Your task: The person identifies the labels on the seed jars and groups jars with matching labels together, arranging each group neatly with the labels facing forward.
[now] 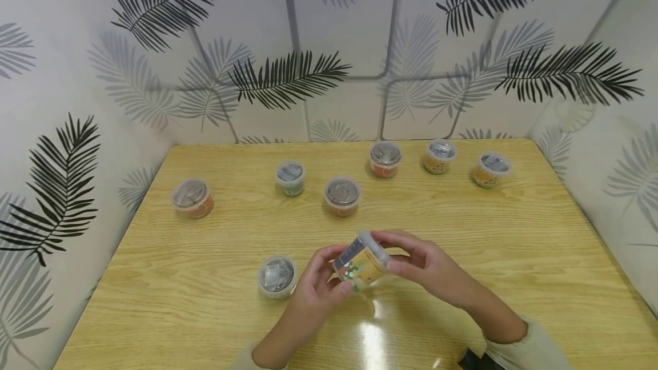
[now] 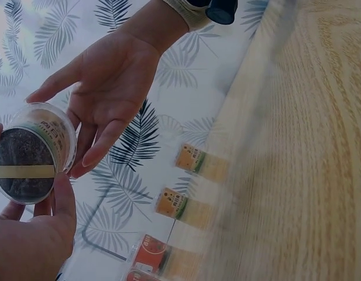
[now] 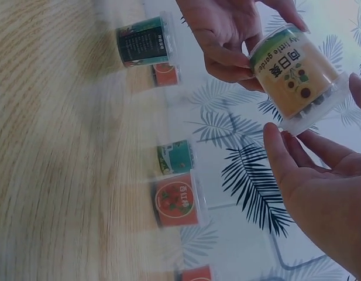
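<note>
Both hands hold a clear-lidded plastic cup (image 1: 362,267) above the table, tilted on its side. Its yellow label in the right wrist view (image 3: 295,73) carries sunflower drawings and the words "My little garden". My left hand (image 1: 317,290) grips the cup near its base. At the lid end, my right hand (image 1: 434,270) holds the rim between thumb and fingers. The base (image 2: 25,164) faces the left wrist camera and shows dark contents with a pale strip across. Just left of the left hand stands another lidded cup (image 1: 277,277), dark-labelled in the right wrist view.
Red-labelled cups stand at the left (image 1: 192,197), middle (image 1: 342,196) and back (image 1: 385,159). A teal cup (image 1: 290,177) is among them. Two yellow cups (image 1: 439,156) (image 1: 492,169) stand at the back right. The wooden table (image 1: 205,313) meets leaf-patterned walls (image 1: 329,107).
</note>
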### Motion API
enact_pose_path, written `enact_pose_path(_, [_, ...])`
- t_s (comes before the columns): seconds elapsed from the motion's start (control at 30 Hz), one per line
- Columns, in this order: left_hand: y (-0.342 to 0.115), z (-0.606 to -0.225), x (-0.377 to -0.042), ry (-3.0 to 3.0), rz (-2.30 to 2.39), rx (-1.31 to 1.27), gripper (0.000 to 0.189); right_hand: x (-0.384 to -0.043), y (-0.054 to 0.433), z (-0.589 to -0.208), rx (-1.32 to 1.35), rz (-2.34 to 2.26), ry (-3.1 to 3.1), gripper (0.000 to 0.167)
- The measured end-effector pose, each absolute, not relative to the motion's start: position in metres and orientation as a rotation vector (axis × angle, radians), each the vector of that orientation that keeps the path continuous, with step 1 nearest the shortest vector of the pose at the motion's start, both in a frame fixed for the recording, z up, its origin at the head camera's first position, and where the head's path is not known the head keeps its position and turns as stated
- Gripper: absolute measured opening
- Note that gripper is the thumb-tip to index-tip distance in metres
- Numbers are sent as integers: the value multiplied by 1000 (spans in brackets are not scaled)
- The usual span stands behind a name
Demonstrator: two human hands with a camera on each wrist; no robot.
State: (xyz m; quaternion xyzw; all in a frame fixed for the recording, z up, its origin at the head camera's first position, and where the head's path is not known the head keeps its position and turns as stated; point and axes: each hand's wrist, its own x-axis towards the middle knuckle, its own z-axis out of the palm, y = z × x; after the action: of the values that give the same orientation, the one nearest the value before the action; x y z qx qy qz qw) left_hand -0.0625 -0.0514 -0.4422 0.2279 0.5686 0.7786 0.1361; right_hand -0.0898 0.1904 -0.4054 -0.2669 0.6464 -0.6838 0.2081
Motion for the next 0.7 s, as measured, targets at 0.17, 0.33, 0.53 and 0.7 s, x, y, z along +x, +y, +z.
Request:
enact_pose_path(0.17, [-53, -443, -63, 1653, 2264, 638, 46, -90, 190, -406, -735, -1915, 1786, 47])
enact_pose_path(0.33, [-55, -445, -64, 1626, 2272, 649, 44, -91, 192, -408, -757, -1936, 1735, 48])
enact_pose_path(0.53, [-54, -444, -64, 1562, 2287, 694, 39, -91, 193, -409, -814, -1965, 1639, 51])
enact_pose_path(0.7, [-53, -442, -63, 1536, 2296, 675, 38, -90, 190, -408, -885, -1989, 1646, 53])
